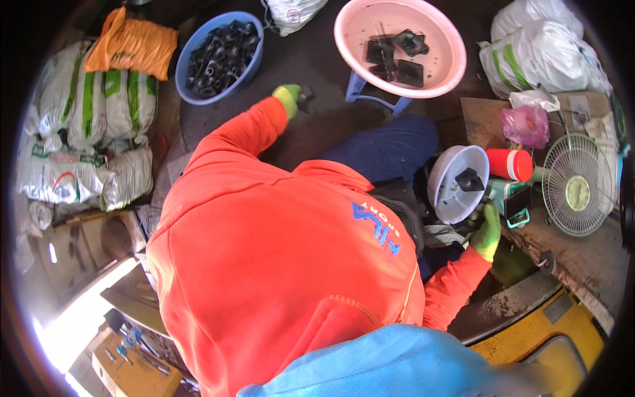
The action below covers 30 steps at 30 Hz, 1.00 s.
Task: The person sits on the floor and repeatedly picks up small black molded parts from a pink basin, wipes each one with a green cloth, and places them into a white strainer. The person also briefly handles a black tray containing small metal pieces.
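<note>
**Plainly, an orange sweatshirt (284,245) fills the middle of our view**

To the left we see stacked sacks (109,112), pale with green stripes. Ahead, a pink basin (365,28) stands on a blue stool (355,86) and holds several squarish black parts (410,73). Left of it, a blue basin (249,78) is heaped with black pieces (221,59). Over on the right stands a pale green fan (577,192); nearer the person, a lavender bowl (446,192) has one black part (469,180) inside.

Both hands wear yellow-green gloves. The right hand (488,233) is curled just beside the lavender bowl. The left hand (286,99) stretches forward between the two larger basins, next to a small dark piece (305,97). With such blur, we can't make out whether either hand is gripping anything.
</note>
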Tool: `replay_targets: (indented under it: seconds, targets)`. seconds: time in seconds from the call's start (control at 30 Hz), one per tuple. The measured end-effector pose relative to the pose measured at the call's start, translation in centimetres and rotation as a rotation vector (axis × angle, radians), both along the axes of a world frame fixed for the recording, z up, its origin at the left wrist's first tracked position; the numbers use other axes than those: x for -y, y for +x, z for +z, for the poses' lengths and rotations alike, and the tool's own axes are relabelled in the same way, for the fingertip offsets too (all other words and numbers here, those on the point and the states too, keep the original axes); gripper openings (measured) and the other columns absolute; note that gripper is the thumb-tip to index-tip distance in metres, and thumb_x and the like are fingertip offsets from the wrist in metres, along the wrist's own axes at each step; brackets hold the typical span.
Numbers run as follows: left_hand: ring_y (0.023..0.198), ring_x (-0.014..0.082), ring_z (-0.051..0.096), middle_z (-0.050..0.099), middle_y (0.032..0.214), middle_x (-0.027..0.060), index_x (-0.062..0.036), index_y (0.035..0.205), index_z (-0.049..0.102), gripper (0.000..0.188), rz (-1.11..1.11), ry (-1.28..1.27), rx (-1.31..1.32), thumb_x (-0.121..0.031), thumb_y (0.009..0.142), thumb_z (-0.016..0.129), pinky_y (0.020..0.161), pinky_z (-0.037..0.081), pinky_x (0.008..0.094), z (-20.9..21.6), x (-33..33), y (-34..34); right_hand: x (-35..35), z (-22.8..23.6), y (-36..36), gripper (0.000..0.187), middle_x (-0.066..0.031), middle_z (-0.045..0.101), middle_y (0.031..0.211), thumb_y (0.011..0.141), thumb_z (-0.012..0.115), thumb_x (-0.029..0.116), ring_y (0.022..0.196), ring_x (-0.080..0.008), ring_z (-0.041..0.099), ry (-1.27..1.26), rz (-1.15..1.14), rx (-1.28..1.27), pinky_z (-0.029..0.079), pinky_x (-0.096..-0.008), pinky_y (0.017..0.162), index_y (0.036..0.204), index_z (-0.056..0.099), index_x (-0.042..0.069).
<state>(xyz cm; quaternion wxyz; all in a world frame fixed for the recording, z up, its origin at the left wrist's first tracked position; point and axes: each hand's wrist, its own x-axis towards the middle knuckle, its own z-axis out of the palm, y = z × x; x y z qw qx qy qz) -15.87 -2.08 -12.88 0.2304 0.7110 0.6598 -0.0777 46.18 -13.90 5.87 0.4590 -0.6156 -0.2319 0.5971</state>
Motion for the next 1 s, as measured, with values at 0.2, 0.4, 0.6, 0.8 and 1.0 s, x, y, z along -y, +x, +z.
replay_targets:
  seconds: [0.2, 0.4, 0.6, 0.8, 1.0]
  targets:
    - [0.088, 0.0322, 0.066, 0.069, 0.102, 0.015, -0.0092, 0.12, 0.059, 0.035, 0.731, 0.596, 0.144, -0.018, 0.087, 0.061, 0.081, 0.051, 0.0417, 1.0, -2.2, -14.2, 0.5, 4.1, 1.4, 0.033, -0.0015, 0.054, 0.107, 0.093, 0.059, 0.015, 0.092, -0.0139, 0.05, 0.14, -0.046, -0.642, 0.047, -0.0284, 0.076, 0.125, 0.055, 0.011]
    - [0.117, 0.0274, 0.055, 0.055, 0.134, 0.013, -0.0076, 0.124, 0.057, 0.033, 1.081, -0.058, 1.475, -0.019, 0.093, 0.052, 0.093, 0.047, 0.0431, 7.7, -4.8, -4.2, 1.1, 3.0, 0.4, 0.026, 0.0048, 0.05, 0.081, 0.097, 0.056, 0.04, 0.061, -0.0071, 0.042, 0.113, -0.126, -0.625, 0.033, -0.0198, 0.049, 0.104, 0.058, 0.016]
    - [0.1, 0.0206, 0.063, 0.061, 0.123, 0.0131, 0.0014, 0.141, 0.045, 0.045, 0.121, -0.696, 1.304, -0.021, 0.102, 0.047, 0.086, 0.052, 0.0319, 12.2, -6.4, 18.5, 4.4, -1.2, 3.4, 0.024, -0.0063, 0.06, 0.094, 0.093, 0.057, 0.015, 0.081, -0.0207, 0.057, 0.29, -0.41, -0.286, 0.048, -0.033, 0.07, 0.116, 0.056, 0.006]
    - [0.096, 0.0155, 0.061, 0.066, 0.114, 0.0091, 0.0005, 0.125, 0.06, 0.044, -0.404, -0.705, 1.169, -0.031, 0.095, 0.057, 0.086, 0.047, 0.0271, 14.3, -4.9, 40.8, 7.6, -0.8, 5.6, 0.034, -0.0138, 0.06, 0.104, 0.093, 0.06, 0.016, 0.087, -0.0276, 0.058, 0.527, -0.556, -0.312, 0.051, -0.0381, 0.074, 0.124, 0.05, 0.006]
    - [0.115, 0.036, 0.059, 0.064, 0.12, 0.02, -0.0087, 0.117, 0.067, 0.045, -0.694, -0.231, 0.464, -0.037, 0.083, 0.061, 0.096, 0.045, 0.0432, 5.5, -4.5, 55.3, 9.5, 1.3, 3.9, 0.02, -0.0105, 0.062, 0.091, 0.093, 0.055, 0.017, 0.075, -0.0233, 0.059, 0.331, -0.797, -0.297, 0.049, -0.0334, 0.063, 0.11, 0.055, 0.006]
